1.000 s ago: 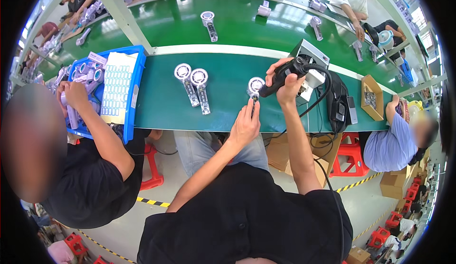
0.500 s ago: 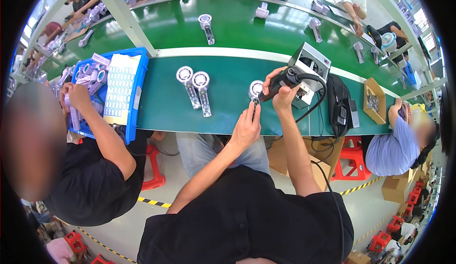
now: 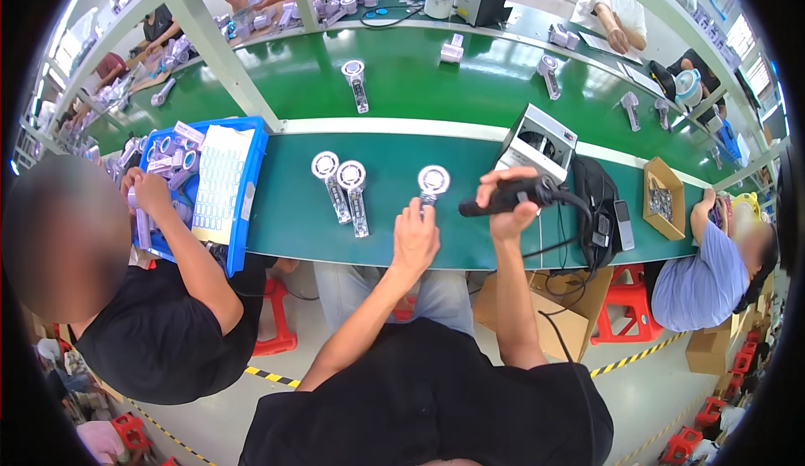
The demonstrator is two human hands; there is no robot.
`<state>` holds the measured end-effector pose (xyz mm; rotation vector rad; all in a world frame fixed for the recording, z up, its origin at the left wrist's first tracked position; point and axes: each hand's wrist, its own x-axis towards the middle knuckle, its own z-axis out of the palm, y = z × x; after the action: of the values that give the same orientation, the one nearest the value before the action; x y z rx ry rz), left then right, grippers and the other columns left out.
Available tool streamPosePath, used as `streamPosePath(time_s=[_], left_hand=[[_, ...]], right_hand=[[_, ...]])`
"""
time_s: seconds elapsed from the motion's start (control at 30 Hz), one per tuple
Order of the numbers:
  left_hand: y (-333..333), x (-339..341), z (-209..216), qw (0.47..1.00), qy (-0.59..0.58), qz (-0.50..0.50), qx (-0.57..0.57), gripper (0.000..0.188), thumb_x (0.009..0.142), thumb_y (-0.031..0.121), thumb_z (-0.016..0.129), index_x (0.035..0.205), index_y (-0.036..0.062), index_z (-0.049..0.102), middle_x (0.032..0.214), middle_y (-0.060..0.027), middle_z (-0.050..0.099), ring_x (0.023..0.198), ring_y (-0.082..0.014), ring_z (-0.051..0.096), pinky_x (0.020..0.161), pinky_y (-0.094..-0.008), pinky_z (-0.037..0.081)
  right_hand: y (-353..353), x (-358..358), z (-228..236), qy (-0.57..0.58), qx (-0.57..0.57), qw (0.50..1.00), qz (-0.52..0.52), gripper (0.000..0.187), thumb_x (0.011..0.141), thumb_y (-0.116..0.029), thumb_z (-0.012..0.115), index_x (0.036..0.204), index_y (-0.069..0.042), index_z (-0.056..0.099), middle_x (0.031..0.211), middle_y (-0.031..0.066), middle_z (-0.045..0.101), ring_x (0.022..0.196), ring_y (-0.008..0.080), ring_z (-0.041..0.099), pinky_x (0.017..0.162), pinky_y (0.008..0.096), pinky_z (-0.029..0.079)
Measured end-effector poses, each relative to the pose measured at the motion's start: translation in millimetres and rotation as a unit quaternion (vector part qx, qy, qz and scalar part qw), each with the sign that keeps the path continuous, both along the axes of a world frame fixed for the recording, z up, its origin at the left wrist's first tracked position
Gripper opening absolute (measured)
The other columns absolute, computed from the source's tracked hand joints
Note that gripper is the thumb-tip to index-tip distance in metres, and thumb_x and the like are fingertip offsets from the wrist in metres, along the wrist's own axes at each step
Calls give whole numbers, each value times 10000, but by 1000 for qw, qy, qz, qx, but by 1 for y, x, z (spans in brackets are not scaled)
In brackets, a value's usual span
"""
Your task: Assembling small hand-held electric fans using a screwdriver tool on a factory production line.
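Note:
In front of me my left hand has its fingers closed around the handle of a small handheld fan. The round head of that fan lies face up on the green bench, and its handle is mostly hidden by the hand. To the right, my right hand grips a black corded tool that looks like an electric screwdriver. It is held above the bench, tip pointing left, apart from the fan. Two similar fans lie side by side to the left, their handles open with inner parts showing.
A blue bin with lavender parts and a label sheet stands left, beside a co-worker's arm. A grey metal box, a black bag and a carton of small parts are at right. A green conveyor carrying fans runs beyond the rail.
My right hand has drawn the screwdriver away from the fan, to the right. My left hand has shifted left with the fan. The whole view has also moved a little.

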<state>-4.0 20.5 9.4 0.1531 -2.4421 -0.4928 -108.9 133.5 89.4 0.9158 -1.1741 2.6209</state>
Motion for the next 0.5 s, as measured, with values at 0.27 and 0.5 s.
streamPosePath(time_s=[0.27,0.5], left_hand=[[-28,-43,62,958,-77,246,-129,424,783,110,705,1141,-50,545,1133,-223,529,1076,-387,524,893,-484,452],[-43,-268,53,972,18,116,204,668,843,315,738,1282,-105,460,1237,-305,535,1141,-458,546,965,-477,473]], right_hand=[[61,-1,-36,-6,101,992,-76,790,761,-670,754,1048,40,562,861,171,688,574,159,620,501,250,475],[82,6,-44,4,117,990,-73,755,737,-640,791,1016,22,559,831,201,669,561,204,619,519,300,523]])
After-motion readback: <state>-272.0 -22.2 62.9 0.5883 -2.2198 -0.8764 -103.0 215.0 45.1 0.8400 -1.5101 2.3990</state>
